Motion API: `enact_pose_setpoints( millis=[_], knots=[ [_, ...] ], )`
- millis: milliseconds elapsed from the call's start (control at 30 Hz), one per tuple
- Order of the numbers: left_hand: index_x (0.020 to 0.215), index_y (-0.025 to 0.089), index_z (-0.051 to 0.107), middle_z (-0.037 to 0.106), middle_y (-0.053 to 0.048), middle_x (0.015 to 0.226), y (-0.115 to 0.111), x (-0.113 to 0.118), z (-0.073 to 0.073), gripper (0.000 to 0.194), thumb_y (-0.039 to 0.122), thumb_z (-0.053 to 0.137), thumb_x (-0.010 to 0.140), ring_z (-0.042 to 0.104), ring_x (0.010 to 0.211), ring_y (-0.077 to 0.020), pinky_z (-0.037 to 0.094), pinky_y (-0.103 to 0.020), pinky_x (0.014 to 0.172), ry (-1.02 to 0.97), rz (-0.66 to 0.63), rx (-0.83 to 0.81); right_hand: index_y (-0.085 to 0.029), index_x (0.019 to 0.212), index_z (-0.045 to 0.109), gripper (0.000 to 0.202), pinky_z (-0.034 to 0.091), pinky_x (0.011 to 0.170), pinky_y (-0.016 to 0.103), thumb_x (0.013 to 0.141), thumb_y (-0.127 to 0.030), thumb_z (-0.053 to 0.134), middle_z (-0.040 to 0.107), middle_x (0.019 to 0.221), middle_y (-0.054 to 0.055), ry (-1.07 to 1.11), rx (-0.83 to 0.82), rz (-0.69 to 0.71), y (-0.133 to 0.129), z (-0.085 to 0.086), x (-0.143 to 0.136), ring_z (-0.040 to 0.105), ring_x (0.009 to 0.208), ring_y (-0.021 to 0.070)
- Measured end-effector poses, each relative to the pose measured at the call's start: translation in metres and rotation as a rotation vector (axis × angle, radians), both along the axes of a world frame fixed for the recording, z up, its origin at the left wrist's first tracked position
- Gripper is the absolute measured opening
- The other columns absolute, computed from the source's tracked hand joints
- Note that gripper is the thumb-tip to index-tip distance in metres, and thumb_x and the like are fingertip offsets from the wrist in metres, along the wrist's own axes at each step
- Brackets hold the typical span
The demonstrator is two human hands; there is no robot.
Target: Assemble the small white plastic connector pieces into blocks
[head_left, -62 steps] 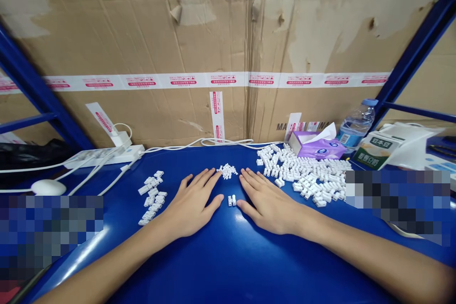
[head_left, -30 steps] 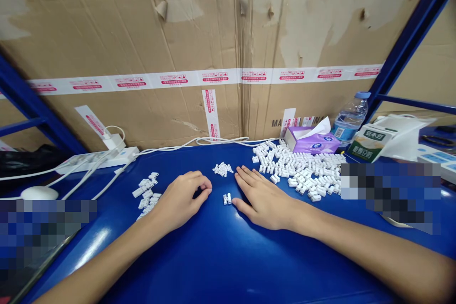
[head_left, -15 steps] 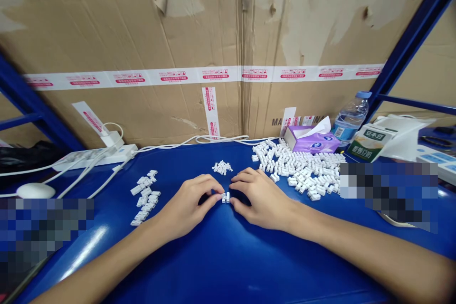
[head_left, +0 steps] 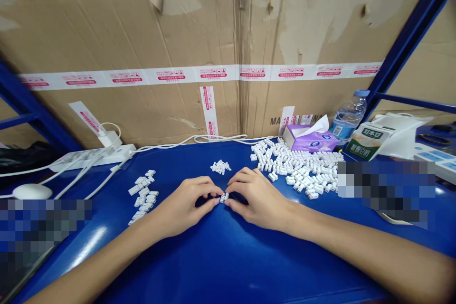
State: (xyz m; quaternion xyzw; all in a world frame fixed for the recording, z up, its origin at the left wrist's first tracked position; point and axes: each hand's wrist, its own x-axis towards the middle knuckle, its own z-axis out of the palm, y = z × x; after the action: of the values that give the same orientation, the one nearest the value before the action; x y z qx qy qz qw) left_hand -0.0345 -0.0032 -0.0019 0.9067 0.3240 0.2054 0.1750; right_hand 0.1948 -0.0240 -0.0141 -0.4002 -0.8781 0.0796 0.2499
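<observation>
In the middle of the blue table, a small white plastic block with slots (head_left: 223,197) sits between my fingertips, slightly tilted. My left hand (head_left: 197,202) pinches it from the left with thumb and fingers. From the right, my right hand (head_left: 254,195) closes its thumb and forefinger on the same block. Just beyond my hands lies a small heap of tiny white parts (head_left: 220,167). To the left, near my forearm, similar white blocks (head_left: 144,195) form a loose group. A larger spread of white blocks (head_left: 302,171) covers the table on the right.
A purple tissue pack (head_left: 311,138) and a water bottle (head_left: 351,116) stand at the back right, with a carton (head_left: 368,140) beside them. A power strip (head_left: 121,152) with white cables lies at the back left. Cardboard (head_left: 160,38) walls the far side.
My right hand has come a little closer to my left, and its fingertips now touch the white block. The block has turned from upright to slightly tilted. The camera view has shifted slightly.
</observation>
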Motion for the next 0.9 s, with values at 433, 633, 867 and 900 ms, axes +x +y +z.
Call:
enact_pose_setpoints(
  millis=[433,633,867,900],
  knots=[
    [0.103,0.024,0.076,0.071,-0.002,0.098,0.004,-0.003,-0.004,0.022,0.016,0.056,0.100,0.066,0.084,-0.0144,0.049,-0.024,0.075,-0.094,0.029,0.095,-0.021,0.109,0.074,0.016,0.037,0.083,0.039,0.096,-0.026,0.065,0.074,0.104,0.006,0.012,-0.029,0.040,0.001,0.001,0.001,0.059,0.102,0.0236],
    [0.100,0.023,0.076,0.072,-0.002,0.098,0.002,0.001,-0.010,0.020,0.015,0.057,0.100,0.067,0.086,-0.0139,0.050,-0.024,0.077,-0.185,-0.044,0.094,-0.020,0.105,0.074,0.013,0.037,0.083,0.038,0.097,-0.024,0.065,0.073,0.105,0.005,0.014,-0.023,0.071,0.003,-0.001,0.001,0.059,0.102,0.0211],
    [0.103,0.024,0.076,0.072,-0.004,0.100,0.002,0.003,-0.015,0.023,0.015,0.055,0.100,0.067,0.087,-0.0155,0.052,-0.027,0.076,-0.194,-0.065,0.053,-0.020,0.105,0.073,0.013,0.038,0.084,0.038,0.099,-0.025,0.063,0.073,0.107,0.005,0.013,-0.019,0.085,0.004,-0.003,0.003,0.059,0.104,0.0209],
    [0.103,0.024,0.076,0.072,-0.004,0.100,0.002,0.003,-0.015,0.023,0.015,0.056,0.100,0.067,0.086,-0.0155,0.051,-0.027,0.076,-0.197,-0.062,0.050,-0.020,0.105,0.073,0.013,0.038,0.084,0.038,0.099,-0.025,0.063,0.073,0.107,0.005,0.013,-0.019,0.086,0.004,-0.003,0.002,0.059,0.104,0.0210]
  ],
)
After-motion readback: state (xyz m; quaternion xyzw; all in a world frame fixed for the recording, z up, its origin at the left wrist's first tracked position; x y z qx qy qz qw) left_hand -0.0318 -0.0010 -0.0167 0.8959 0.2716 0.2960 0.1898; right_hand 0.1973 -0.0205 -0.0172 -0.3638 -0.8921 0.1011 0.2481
